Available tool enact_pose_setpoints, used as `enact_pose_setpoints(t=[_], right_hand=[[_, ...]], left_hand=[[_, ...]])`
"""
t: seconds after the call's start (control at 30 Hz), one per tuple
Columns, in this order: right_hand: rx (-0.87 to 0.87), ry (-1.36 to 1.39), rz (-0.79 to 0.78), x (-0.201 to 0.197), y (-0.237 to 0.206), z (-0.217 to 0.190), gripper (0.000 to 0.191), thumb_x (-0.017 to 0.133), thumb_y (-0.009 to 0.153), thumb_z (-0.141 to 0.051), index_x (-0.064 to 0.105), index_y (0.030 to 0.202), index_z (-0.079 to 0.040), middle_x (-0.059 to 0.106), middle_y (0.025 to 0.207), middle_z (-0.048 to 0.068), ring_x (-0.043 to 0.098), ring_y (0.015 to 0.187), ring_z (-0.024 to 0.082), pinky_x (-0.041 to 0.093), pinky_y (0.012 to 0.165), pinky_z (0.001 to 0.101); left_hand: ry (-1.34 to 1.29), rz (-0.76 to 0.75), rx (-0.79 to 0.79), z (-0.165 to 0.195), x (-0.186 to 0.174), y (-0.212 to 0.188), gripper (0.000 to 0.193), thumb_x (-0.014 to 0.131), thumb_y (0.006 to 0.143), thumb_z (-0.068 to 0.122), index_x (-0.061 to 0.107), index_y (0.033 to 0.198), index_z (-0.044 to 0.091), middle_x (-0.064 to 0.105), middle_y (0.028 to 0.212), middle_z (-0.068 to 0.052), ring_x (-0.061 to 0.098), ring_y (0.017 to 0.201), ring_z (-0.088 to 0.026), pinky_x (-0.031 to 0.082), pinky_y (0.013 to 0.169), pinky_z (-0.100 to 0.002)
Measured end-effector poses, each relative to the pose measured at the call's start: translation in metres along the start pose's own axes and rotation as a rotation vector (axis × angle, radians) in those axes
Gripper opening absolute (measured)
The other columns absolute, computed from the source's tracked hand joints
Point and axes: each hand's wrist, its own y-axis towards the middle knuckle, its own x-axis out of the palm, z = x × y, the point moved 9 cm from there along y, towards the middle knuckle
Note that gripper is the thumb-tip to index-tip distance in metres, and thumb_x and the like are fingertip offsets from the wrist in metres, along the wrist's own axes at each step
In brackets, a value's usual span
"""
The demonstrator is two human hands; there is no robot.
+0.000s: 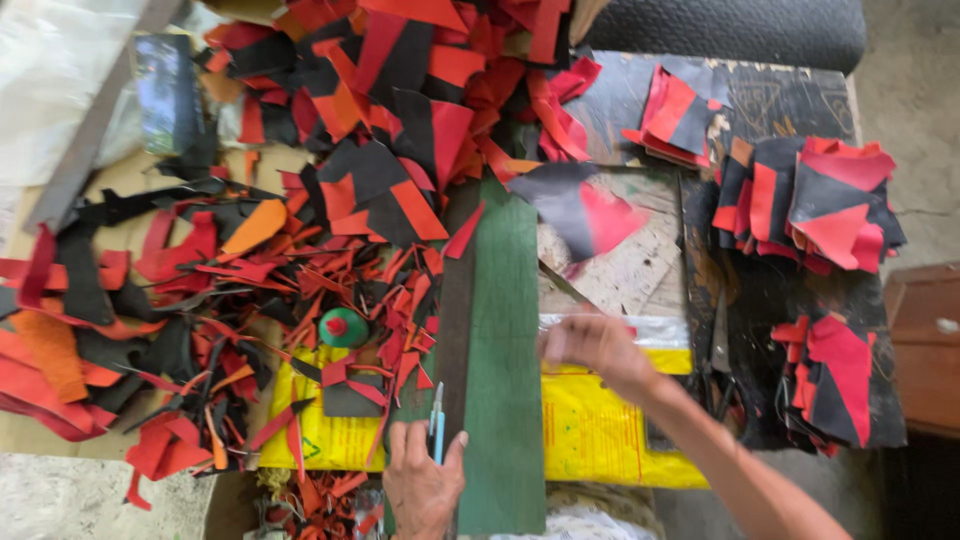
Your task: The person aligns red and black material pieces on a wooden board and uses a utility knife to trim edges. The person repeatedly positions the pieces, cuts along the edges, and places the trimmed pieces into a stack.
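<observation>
Left hand [422,485] gripping blue cutter [437,420] on green board [505,380], right hand [592,350] blurred, grip unclear

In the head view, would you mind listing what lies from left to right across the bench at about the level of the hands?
Scrap heap → green cap → left hand with blue cutter → green board → right hand → yellow bag → stack of red and black pieces.

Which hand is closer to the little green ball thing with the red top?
Left. The left hand lies just below and right of the green ball. The right hand is farther right, beyond the green board.
</observation>
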Motion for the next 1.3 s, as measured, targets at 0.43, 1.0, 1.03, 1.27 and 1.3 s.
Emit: enact_pose_setpoints(t=[0.43, 1.0, 1.03, 1.27, 1.3], right_hand=[[0.093, -0.370, 0.623, -0.101, 0.011, 0.021, 0.045, 0.072, 0.092, -0.018, 0.053, 0.128, 0.001, 0.069, 0.090, 0.004, 0.068, 0.072, 0.012, 0.056, 0.058, 0.0283], [-0.308, -1.069, 0.760, -0.105, 0.054, -0.040, 0.064, 0.090, 0.071, -0.014, 0.061, 0.124, 0.007, 0.055, 0.109, 0.024, 0.050, 0.105, 0.039, 0.043, 0.093, 0.0492], [-0.262, -1.068, 0.761, -0.107, 0.060, -0.038, 0.065, 0.090, 0.068, -0.014, 0.061, 0.122, 0.007, 0.052, 0.111, 0.025, 0.048, 0.105, 0.040, 0.041, 0.093, 0.0502], [-0.189, -0.602, 0.793, -0.139, 0.074, -0.018, 0.038, 0.078, 0.081, -0.004, 0.058, 0.112, 0.002, 0.064, 0.097, 0.015, 0.065, 0.086, 0.028, 0.056, 0.075, 0.0395], [-0.132, -0.375, 0.758, -0.148, 0.073, -0.004, 0.034, 0.073, 0.087, -0.003, 0.056, 0.116, 0.002, 0.067, 0.094, 0.011, 0.070, 0.079, 0.023, 0.060, 0.068, 0.0351]], left_hand=[[-0.009, 0.040, 0.089, 0.012, -0.009, -0.007, 0.042, 0.087, 0.072, 0.024, 0.064, 0.096, -0.001, 0.056, 0.091, -0.015, 0.062, 0.077, -0.036, 0.049, 0.063, -0.046], [0.028, 0.012, 0.076, 0.017, -0.006, -0.005, 0.042, 0.089, 0.071, 0.023, 0.065, 0.095, 0.000, 0.056, 0.088, -0.013, 0.063, 0.075, -0.033, 0.051, 0.063, -0.045], [0.026, 0.011, 0.077, 0.017, -0.006, -0.005, 0.042, 0.089, 0.071, 0.023, 0.065, 0.096, -0.001, 0.056, 0.088, -0.013, 0.063, 0.075, -0.033, 0.051, 0.063, -0.045], [0.050, -0.007, 0.044, 0.017, -0.002, -0.004, 0.041, 0.089, 0.071, 0.024, 0.066, 0.095, 0.000, 0.055, 0.087, -0.013, 0.062, 0.073, -0.033, 0.051, 0.063, -0.044], [0.048, -0.009, 0.044, 0.017, -0.003, -0.004, 0.041, 0.089, 0.071, 0.024, 0.066, 0.095, 0.000, 0.055, 0.087, -0.013, 0.062, 0.073, -0.033, 0.051, 0.063, -0.044]])
